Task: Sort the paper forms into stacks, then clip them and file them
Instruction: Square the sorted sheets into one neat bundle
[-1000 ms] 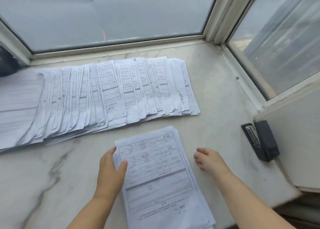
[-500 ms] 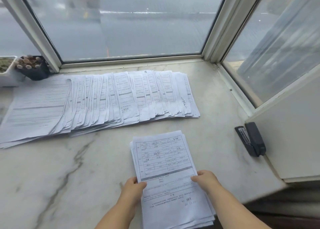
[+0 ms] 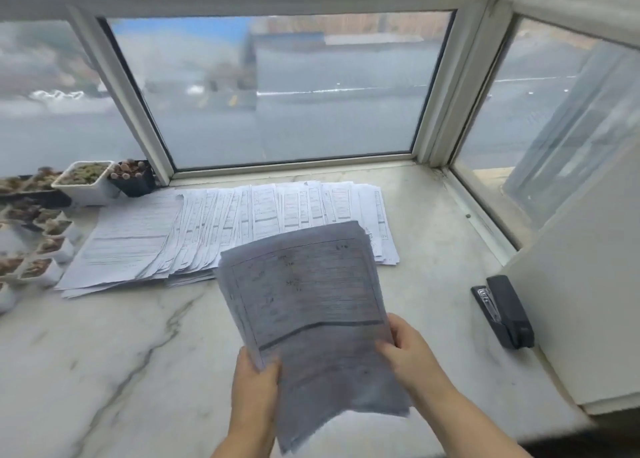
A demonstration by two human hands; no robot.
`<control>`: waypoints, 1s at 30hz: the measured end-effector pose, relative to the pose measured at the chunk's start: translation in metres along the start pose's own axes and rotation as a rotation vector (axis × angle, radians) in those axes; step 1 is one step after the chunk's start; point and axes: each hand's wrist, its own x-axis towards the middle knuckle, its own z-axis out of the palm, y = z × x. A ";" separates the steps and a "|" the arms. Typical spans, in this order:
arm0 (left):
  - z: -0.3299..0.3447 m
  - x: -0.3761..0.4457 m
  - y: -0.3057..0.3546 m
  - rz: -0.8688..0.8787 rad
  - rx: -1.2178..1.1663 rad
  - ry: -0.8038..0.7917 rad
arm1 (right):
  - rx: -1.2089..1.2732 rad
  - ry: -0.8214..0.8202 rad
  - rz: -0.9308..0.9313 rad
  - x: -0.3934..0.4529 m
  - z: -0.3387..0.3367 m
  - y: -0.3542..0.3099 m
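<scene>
Head view, progress: an early stage is judged; the fanned forms (image 3: 242, 229) are spread in overlapping groups on the marble sill (image 3: 104, 353); nothing clipped or filed is seen.
Held stack (image 3: 308, 305): raised off the sill, tilted, just in front of the fanned forms.
Left hand (image 3: 254, 385): the stack's lower left edge is pinched.
Right hand (image 3: 408, 350): the right edge is gripped.
Counts: two hands, one held stack, one stapler (image 3: 504, 312) well apart at right; plant pots (image 3: 86, 180) several, number not countable.

Small potted succulents (image 3: 83, 177) crowd the marble desk's (image 3: 104, 353) far left corner, beneath a white-framed window (image 3: 277, 111).
</scene>
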 end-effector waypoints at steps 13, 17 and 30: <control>-0.004 0.008 0.023 0.303 0.233 -0.057 | -0.080 0.088 -0.059 0.007 0.014 0.006; -0.001 0.007 0.024 0.271 0.306 -0.049 | -0.112 0.061 -0.020 0.013 0.017 0.007; 0.005 0.076 -0.004 0.159 0.691 -0.314 | -0.370 0.033 0.418 0.061 0.006 0.049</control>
